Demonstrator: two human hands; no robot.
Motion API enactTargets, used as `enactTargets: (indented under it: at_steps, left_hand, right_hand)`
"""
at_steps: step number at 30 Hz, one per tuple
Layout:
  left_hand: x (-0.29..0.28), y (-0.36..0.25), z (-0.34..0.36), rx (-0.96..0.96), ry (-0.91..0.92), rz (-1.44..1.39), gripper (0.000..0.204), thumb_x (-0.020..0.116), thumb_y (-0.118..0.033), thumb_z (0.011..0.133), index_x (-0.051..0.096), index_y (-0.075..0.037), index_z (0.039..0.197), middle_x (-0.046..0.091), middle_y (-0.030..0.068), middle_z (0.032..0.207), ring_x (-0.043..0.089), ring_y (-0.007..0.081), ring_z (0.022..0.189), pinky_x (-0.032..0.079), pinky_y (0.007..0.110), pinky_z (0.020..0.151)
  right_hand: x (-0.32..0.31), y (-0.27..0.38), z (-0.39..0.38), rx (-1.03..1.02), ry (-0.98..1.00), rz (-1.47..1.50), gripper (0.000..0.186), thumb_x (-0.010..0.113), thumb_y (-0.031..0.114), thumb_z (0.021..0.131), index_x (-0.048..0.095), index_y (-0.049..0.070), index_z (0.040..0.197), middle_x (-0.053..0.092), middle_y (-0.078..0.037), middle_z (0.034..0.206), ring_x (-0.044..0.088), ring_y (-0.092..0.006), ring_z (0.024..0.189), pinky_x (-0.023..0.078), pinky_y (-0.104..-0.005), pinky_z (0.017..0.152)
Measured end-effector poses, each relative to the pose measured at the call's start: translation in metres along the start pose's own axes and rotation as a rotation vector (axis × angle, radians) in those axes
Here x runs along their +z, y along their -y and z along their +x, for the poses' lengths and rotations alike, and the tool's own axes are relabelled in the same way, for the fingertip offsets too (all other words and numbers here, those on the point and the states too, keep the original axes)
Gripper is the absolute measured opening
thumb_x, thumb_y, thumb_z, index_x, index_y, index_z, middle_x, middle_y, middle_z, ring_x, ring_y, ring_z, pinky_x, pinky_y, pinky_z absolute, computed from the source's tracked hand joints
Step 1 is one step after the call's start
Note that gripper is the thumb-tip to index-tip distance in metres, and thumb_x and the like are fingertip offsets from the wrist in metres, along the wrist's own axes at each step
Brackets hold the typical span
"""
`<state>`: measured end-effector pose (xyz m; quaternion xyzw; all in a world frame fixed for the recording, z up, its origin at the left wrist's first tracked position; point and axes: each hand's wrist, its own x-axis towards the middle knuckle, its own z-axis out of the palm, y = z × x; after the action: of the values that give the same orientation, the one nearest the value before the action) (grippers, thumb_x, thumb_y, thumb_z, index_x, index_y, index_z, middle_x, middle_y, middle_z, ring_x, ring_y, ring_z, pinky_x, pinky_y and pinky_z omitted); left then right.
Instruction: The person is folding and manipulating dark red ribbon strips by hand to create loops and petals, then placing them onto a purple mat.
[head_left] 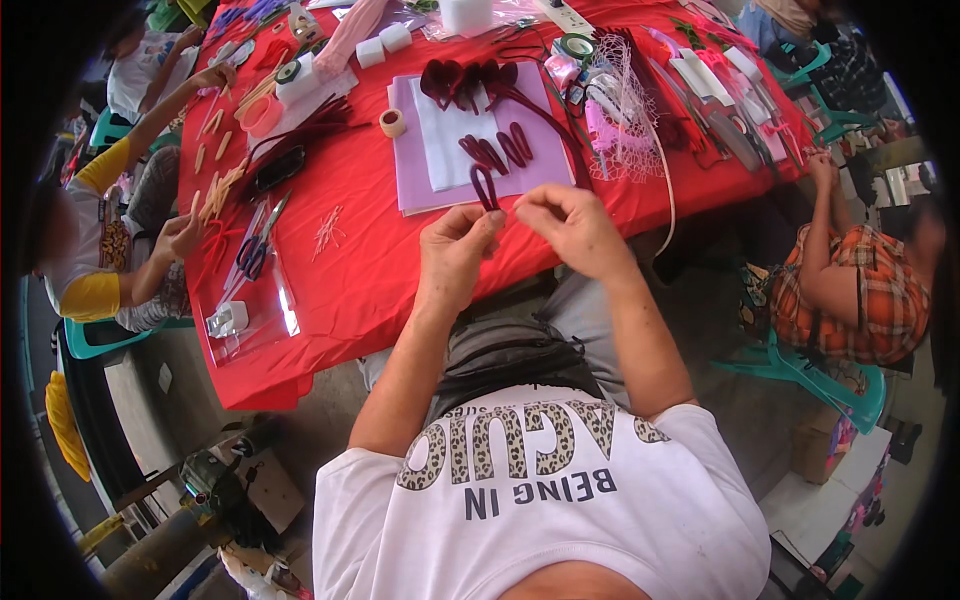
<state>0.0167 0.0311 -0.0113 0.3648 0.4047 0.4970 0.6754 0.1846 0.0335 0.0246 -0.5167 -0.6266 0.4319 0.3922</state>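
My left hand [458,245] pinches the base of an upright dark maroon fuzzy loop [485,186] above the red table. Just right of it, my right hand [570,225] has its fingers curled with thumb and index close; whatever may be between them is too small to make out. Beyond, a purple sheet [535,100] and a pale sheet [440,150] lie stacked, bearing several maroon loops [495,148] and a maroon heart-shaped cluster [465,83] with long stems. A tape roll [391,123] sits at their left.
On the red tablecloth [350,260] are scissors [265,235], wooden sticks [220,190], white mesh [630,135] and assorted craft supplies. Co-workers sit left [100,230] and right [850,290], their hands at the table's edges, on teal chairs [855,395].
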Motion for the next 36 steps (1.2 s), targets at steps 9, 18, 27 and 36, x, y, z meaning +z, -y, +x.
enactTargets:
  at_steps: [9, 18, 27, 36]
  left_hand:
    - [-0.003, -0.006, -0.01, -0.049, 0.101, 0.404, 0.016, 0.063, -0.015, 0.082, 0.063, 0.001, 0.082, 0.06, -0.0006, 0.067, 0.051, 0.0043, 0.061, 0.041, 0.021, 0.055]
    - [-0.015, 0.003, -0.011, 0.052, 0.068, 0.63, 0.013, 0.061, -0.011, 0.082, 0.062, 0.002, 0.08, 0.058, -0.0009, 0.063, 0.048, 0.0024, 0.059, 0.04, 0.02, 0.054]
    - [-0.002, -0.01, -0.016, 0.061, 0.115, 0.676, 0.015, 0.06, -0.011, 0.079, 0.058, 0.003, 0.076, 0.048, 0.0, 0.054, 0.041, 0.003, 0.053, 0.035, 0.023, 0.047]
    - [-0.009, 0.008, -0.002, 0.0, 0.172, 0.517, 0.016, 0.06, -0.015, 0.081, 0.058, 0.0, 0.075, 0.052, -0.003, 0.059, 0.042, 0.0029, 0.055, 0.034, 0.022, 0.048]
  right_hand:
    - [-0.009, 0.016, 0.02, 0.01, 0.101, 0.071, 0.015, 0.061, 0.013, 0.084, 0.062, -0.001, 0.088, 0.057, 0.004, 0.072, 0.047, -0.0013, 0.064, 0.039, -0.0183, 0.057]
    - [0.001, 0.002, 0.019, 0.025, 0.136, 0.101, 0.012, 0.061, 0.012, 0.084, 0.062, 0.0, 0.084, 0.054, 0.005, 0.066, 0.043, 0.0, 0.059, 0.036, -0.0176, 0.051]
    - [0.001, -0.007, 0.013, 0.006, 0.093, 0.202, 0.011, 0.058, 0.013, 0.086, 0.058, 0.002, 0.083, 0.05, 0.006, 0.065, 0.043, -0.0006, 0.06, 0.036, -0.0176, 0.052]
    - [0.012, -0.027, 0.019, -0.176, -0.085, 0.083, 0.015, 0.059, 0.015, 0.085, 0.058, -0.001, 0.085, 0.054, -0.001, 0.069, 0.047, -0.0067, 0.063, 0.04, -0.0229, 0.055]
